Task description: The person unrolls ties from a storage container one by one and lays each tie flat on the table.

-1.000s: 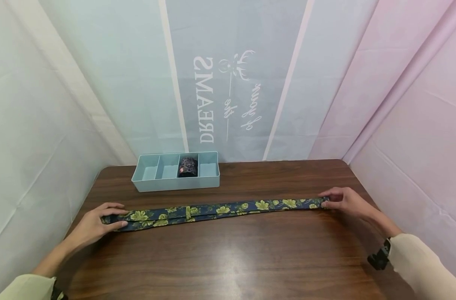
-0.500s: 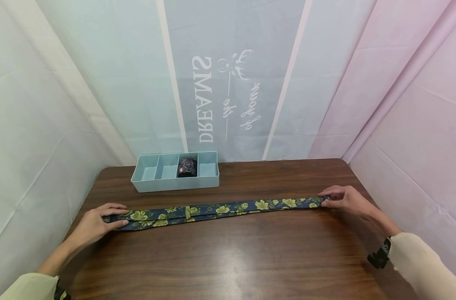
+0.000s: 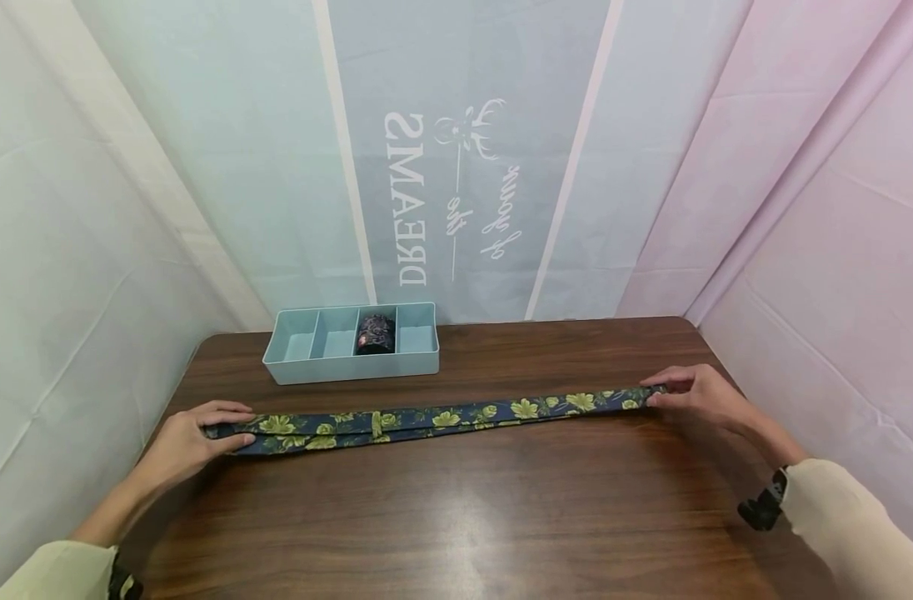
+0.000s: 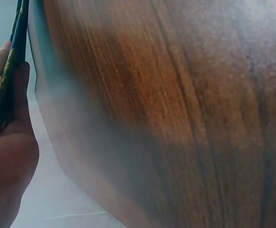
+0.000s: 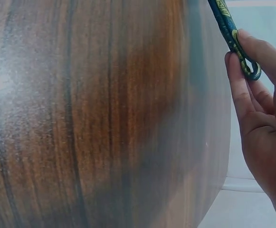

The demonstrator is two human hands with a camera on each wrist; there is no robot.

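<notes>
A dark blue necktie [image 3: 447,418] with yellow-green flowers stretches nearly straight across the table in the head view, folded lengthwise into layers. Its left, wider end is pinched between thumb and fingers of my left hand [image 3: 190,442]. At the other end my right hand [image 3: 700,396] pinches the narrower tip; the right wrist view shows the tie [image 5: 233,38] ending there in a folded loop between thumb and fingers. A small loop band [image 3: 376,425] crosses the tie left of its middle. In the left wrist view the left hand [image 4: 9,142] grips the tie's edge.
A light blue divided tray [image 3: 351,367] stands at the back left of the brown wooden table [image 3: 456,508]. One compartment holds a rolled dark patterned item [image 3: 377,335]. Pale curtains [image 3: 464,50] enclose the back and sides.
Both hands have risen slightly with the tie, the right one a little more and slightly to the right. The tray has stayed in place.
</notes>
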